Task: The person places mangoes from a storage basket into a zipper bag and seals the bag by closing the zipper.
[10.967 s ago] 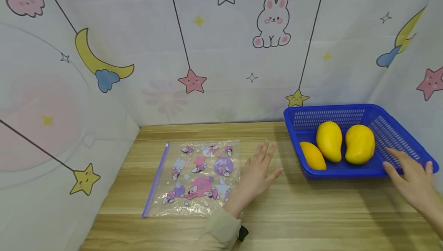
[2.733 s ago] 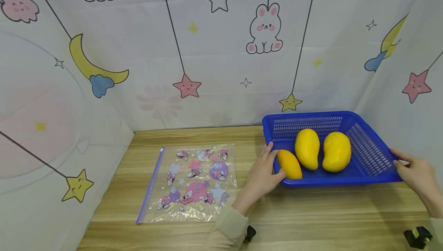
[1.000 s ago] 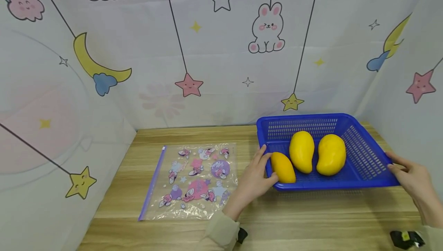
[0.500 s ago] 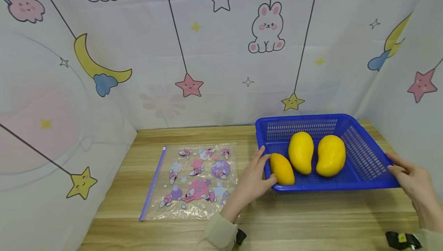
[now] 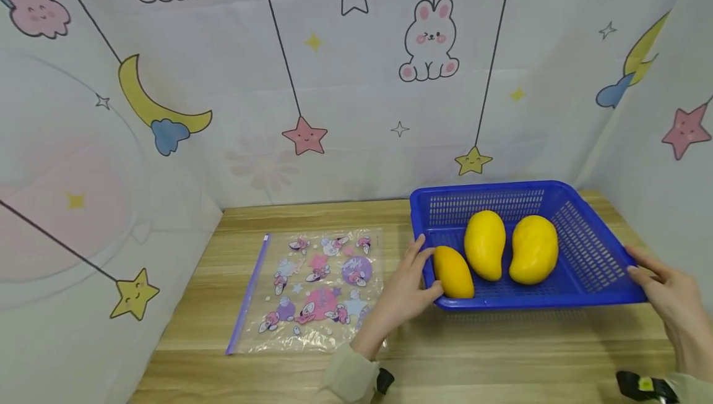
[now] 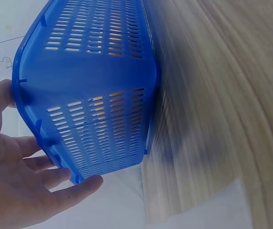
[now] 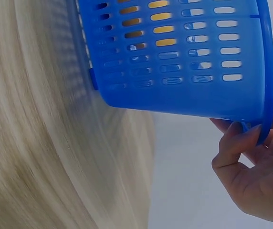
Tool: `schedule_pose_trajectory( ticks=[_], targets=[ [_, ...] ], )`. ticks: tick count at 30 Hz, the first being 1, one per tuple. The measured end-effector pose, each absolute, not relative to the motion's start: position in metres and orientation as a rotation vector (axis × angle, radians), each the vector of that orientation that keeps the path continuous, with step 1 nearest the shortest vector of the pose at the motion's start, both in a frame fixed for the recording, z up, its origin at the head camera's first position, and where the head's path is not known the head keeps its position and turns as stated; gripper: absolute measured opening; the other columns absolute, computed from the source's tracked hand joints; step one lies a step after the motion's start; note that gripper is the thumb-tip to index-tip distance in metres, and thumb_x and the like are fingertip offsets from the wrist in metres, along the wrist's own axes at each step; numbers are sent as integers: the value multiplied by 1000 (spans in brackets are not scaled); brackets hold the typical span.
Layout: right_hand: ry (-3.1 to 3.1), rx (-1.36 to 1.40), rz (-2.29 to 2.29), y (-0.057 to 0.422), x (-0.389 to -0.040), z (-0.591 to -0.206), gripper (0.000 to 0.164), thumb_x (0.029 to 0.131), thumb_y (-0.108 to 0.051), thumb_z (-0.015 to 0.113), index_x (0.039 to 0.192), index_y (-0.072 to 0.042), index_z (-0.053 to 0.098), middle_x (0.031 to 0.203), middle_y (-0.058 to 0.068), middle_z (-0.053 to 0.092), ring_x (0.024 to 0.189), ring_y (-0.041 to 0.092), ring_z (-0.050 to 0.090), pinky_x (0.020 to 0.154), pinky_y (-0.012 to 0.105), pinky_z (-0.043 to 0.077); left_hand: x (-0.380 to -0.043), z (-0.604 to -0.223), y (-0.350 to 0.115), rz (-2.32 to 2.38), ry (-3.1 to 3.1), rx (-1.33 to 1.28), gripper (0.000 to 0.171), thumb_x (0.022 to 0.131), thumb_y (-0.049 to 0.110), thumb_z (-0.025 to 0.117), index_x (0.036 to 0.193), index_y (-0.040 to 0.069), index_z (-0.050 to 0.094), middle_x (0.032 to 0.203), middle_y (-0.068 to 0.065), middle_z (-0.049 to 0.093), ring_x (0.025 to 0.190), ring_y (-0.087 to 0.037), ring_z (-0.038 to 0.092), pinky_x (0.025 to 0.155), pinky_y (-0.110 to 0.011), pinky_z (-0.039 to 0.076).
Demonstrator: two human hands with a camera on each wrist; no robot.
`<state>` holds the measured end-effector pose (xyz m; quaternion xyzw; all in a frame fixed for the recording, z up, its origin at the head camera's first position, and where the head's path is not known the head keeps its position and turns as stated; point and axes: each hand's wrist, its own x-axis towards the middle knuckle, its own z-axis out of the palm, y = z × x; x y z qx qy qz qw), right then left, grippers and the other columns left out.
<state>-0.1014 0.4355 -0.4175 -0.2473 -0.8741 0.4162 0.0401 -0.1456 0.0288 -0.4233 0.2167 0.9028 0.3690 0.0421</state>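
"What is the left hand (image 5: pixel 403 287) doing?"
"Gripping the left rim of a blue basket (image 5: pixel 535 302); the right hand (image 5: pixel 670 288), well apart from it, pinches the front right corner."
"Where is the basket?"
"At the right of a wood-grain worktop (image 5: pixel 484 361), with three yellow mangoes (image 5: pixel 484 245) lying inside."
"And beside it?"
"A clear zip bag (image 5: pixel 319 304), printed in pink and purple, lies flat to the left. Behind hangs white cloth (image 5: pixel 356 76) printed with stars and rabbits."
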Motion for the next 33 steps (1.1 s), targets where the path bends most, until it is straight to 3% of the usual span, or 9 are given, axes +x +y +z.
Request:
schedule_pose_trajectory(
  ticks=[7,11,16,17,20,23,25,28,33],
  targets=[
    [-2618,-737,1419,436,-100,-420,54,102,-34,36,151,-16,22,159,22,13,80,-23,39,61,7,44,-145,-421,25,1126,2763,691,60,90,30,59,146,17,40,163,1,14,151,-20,14,115,-48,34],
    [-2560,-706,1504,436,-98,-422,56,102,-35,40,151,-15,23,161,9,17,88,-21,42,63,4,46,-145,-419,23,1118,2749,691,61,91,32,58,147,18,38,163,1,13,151,-22,16,114,-50,34],
    [-2471,-706,1593,434,-95,-425,58,100,-35,45,151,-15,25,160,0,18,75,-23,44,62,4,47,-144,-418,20,1108,2734,693,61,92,34,58,148,19,37,163,3,12,151,-22,17,113,-52,35],
    [-2450,-722,1607,433,-94,-426,58,100,-35,45,151,-15,26,161,3,14,75,-23,43,62,3,46,-144,-418,20,1104,2733,695,61,92,34,58,148,19,37,163,3,12,150,-22,17,113,-52,35],
    [-2317,-766,1709,431,-94,-428,60,97,-34,52,150,-18,30,159,-9,19,74,-21,45,61,2,45,-144,-418,19,1096,2733,698,61,92,34,58,148,19,37,163,4,12,150,-22,19,113,-52,36],
    [-2162,-819,1811,428,-94,-429,61,94,-32,57,148,-17,34,146,-22,38,74,-19,46,59,2,45,-144,-418,17,1085,2738,709,61,92,35,57,148,20,37,163,4,11,149,-22,21,113,-52,36],
    [-2060,-835,1872,427,-94,-431,60,92,-31,60,146,-18,38,125,-25,51,73,-17,48,59,2,45,-144,-419,16,1085,2737,713,62,92,36,57,148,19,37,163,4,11,149,-22,23,112,-52,37],
    [-1934,-815,1940,427,-93,-434,57,89,-27,65,142,-19,45,97,-29,50,73,-13,52,58,4,46,-143,-419,14,1088,2731,715,62,93,37,57,148,20,37,163,4,11,147,-24,27,111,-52,38],
    [-1768,-746,2031,427,-89,-438,41,85,-23,71,125,-28,63,92,-24,57,74,-9,58,59,5,48,-142,-420,11,1099,2717,718,62,94,40,56,149,22,35,163,6,10,145,-27,32,109,-54,40]
  ],
)
